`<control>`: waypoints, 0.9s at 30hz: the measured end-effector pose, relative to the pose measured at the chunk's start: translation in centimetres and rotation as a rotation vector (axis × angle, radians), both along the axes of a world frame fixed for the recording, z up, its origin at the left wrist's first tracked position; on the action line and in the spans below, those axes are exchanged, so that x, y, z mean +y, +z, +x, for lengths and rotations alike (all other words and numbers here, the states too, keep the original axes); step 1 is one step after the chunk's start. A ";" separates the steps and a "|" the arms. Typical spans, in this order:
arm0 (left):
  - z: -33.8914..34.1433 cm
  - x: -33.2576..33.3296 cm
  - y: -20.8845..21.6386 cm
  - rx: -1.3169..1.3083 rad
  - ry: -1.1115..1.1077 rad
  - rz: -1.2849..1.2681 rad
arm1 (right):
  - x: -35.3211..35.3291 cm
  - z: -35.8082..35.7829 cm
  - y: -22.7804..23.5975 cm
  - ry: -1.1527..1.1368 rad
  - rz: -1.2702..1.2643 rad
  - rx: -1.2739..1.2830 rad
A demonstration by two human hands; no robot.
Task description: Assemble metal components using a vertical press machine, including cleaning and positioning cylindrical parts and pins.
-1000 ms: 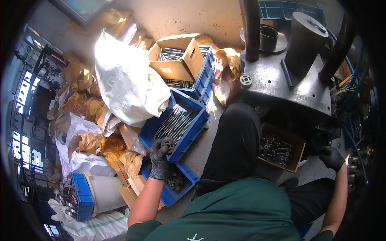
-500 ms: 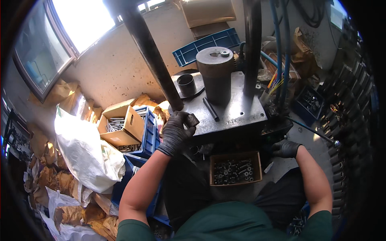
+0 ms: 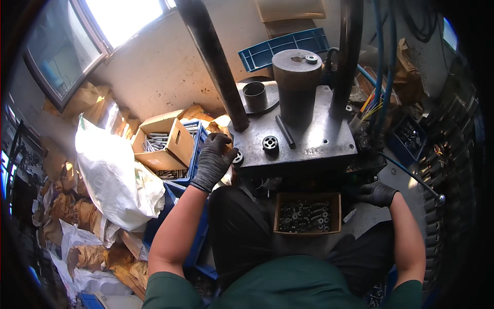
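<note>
My left hand [image 3: 212,160], in a grey knit glove, is at the left front edge of a steel plate [image 3: 314,147]. Its thumb and fingers are curled around a small round metal part [image 3: 237,157], partly covered by the thumb. A similar dark round part [image 3: 270,144] with holes in its top face stands on the plate. Beside it lies a dark rod [image 3: 284,131]. My right hand [image 3: 378,194], also gloved, is low at the right under the plate's front edge. Its fingers curl into dark shadow, and what they grip is hidden.
A thick steel cylinder [image 3: 296,87] stands on the plate with a bearing [image 3: 311,59] on top. Behind the plate's left is a short tube [image 3: 254,96]. Two posts flank the cylinder. A carton of small parts [image 3: 307,213] sits between my knees; a carton of rods [image 3: 164,141] stands left.
A round part now stands on the plate, where before my left hand held a dark block. My left hand has drawn back to the plate's edge. My right hand has hardly moved. The view has shifted.
</note>
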State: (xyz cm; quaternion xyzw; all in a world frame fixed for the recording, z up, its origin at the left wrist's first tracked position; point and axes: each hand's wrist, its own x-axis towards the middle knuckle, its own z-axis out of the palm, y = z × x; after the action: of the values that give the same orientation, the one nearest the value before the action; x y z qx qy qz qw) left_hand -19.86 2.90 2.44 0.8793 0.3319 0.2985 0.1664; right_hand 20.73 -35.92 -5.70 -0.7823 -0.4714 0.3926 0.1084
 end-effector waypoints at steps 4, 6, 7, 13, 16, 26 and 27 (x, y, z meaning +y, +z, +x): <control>-11.7 6.3 -5.5 0.032 0.283 -0.047 | 0.2 -1.2 2.8 -0.255 -0.063 0.193; -18.5 8.0 -9.3 0.183 0.440 -0.254 | -0.7 -0.6 1.9 -0.258 0.075 0.261; -21.9 8.0 -11.2 0.236 0.489 -0.339 | -0.4 -1.2 2.9 -0.285 0.028 0.232; -38.9 5.5 -25.2 0.582 0.692 -0.730 | -1.1 0.0 0.6 -0.249 0.208 0.308; -42.1 3.4 -29.6 0.770 0.811 -0.755 | -1.4 0.1 0.3 -0.255 0.185 0.299; -40.5 1.3 -31.9 0.848 0.854 -0.763 | -1.7 0.8 -1.3 -0.332 0.043 0.221; -40.8 1.1 -31.7 0.797 0.813 -0.813 | -1.4 0.9 -1.7 -0.260 0.045 0.152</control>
State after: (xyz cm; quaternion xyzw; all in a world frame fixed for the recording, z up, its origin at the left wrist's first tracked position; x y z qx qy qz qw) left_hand -60.71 4.01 -29.31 0.5958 0.7557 -0.1560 0.2227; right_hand 21.61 -37.36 -7.41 -0.8020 -0.3653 0.4230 0.2110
